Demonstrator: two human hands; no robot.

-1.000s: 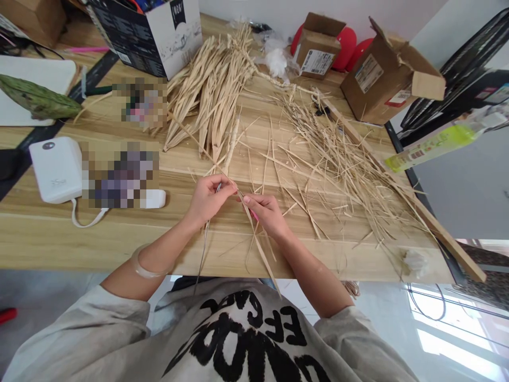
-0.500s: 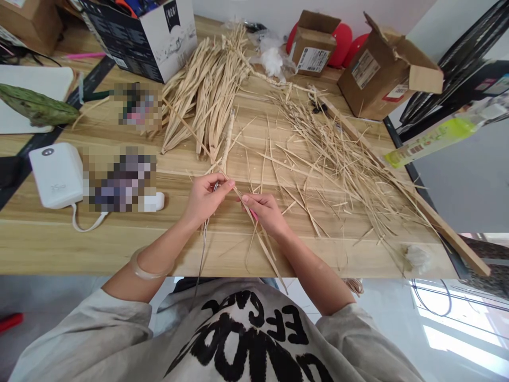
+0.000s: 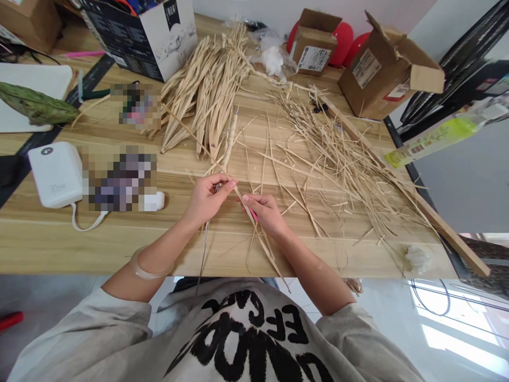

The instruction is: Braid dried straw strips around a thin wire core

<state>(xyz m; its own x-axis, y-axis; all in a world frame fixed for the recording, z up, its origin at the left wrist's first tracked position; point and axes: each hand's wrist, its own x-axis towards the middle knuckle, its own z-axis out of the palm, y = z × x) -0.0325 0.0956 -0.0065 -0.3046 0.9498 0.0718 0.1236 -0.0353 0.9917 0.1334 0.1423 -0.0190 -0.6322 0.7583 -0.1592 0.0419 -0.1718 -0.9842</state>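
My left hand (image 3: 210, 199) pinches a pale dried straw strip (image 3: 267, 250) between thumb and forefinger, over the front middle of the table. A thin metal wire (image 3: 204, 246) passes under the same hand and hangs past the table edge. My right hand (image 3: 267, 211) is closed on the strip a little lower down. Part of a pink object (image 3: 253, 214) shows under its fingers; its kind is hidden. Just beyond my left hand lies a straw-wrapped rod (image 3: 230, 139). Behind it, a thick bundle of dried straw strips (image 3: 199, 101) is tied to a braided cord.
Loose thin straw (image 3: 338, 159) spreads across the right side beside a long wooden bar (image 3: 445, 225). Two cardboard boxes (image 3: 371, 77) and a yellow-green bottle (image 3: 433, 140) stand at the back right. A white power bank (image 3: 56, 175) with a cable lies left.
Both hands stay nearly in place, still gripping the strip. The wrapped rod beyond the left hand has shifted slightly to the right, and the strip's upper end shows more.
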